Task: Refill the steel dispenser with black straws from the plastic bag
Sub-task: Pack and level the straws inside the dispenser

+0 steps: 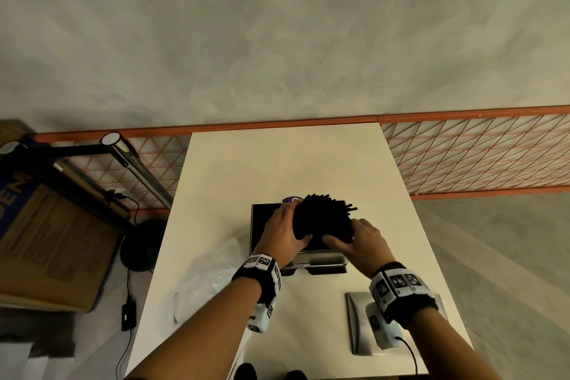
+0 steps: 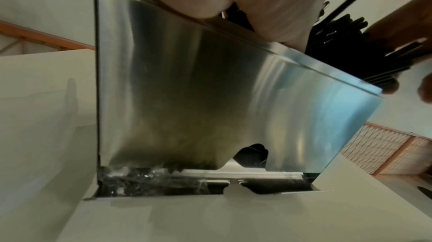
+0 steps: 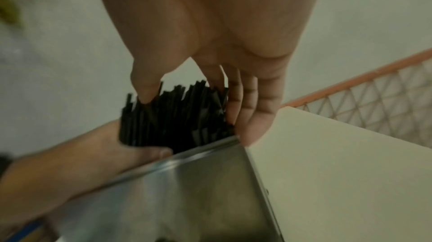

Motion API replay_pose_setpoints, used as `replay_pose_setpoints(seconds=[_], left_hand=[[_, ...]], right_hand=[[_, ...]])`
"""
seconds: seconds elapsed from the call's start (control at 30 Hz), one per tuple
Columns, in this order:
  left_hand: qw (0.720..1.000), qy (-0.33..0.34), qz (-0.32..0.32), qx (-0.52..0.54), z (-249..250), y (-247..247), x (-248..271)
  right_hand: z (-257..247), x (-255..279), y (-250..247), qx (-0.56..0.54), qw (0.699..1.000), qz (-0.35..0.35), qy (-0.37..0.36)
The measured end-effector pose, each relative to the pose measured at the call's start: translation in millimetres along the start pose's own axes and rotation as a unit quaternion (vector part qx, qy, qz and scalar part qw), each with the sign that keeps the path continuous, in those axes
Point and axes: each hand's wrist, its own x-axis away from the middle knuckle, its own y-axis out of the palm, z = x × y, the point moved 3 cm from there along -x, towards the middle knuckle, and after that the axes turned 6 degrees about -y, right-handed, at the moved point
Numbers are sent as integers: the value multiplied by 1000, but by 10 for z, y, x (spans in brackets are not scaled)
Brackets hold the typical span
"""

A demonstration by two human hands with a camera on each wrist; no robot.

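Both hands' grip is on one thick bundle of black straws (image 1: 320, 219): left hand (image 1: 283, 233) and right hand (image 1: 359, 239) hold it above the open steel dispenser (image 1: 265, 225) mid-table. Its inside is hidden. The crumpled plastic bag (image 1: 212, 278) lies near the left edge, faint.

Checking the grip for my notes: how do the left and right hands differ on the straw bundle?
The left hand wraps the black straws from the left side; the right hand pinches their near right end, fingers behind and thumb in front. Both hold the bundle over the open steel dispenser.
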Motion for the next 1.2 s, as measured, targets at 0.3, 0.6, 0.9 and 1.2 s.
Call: replay_pose_setpoints(seconds=[0.3, 0.6, 0.9, 1.2], left_hand=[[999, -26, -21, 24, -83, 42, -22], [999, -27, -34, 19, -103, 60, -51], [999, 5, -54, -5, -89, 63, -57], [998, 4, -56, 3, -107, 74, -65]], right_hand=[[-211, -148, 290, 59, 996, -45, 40], [-225, -405, 258, 45, 987, -133, 75], [-196, -396, 177, 21, 987, -149, 55], [-263, -412, 272, -151, 962, -184, 137]])
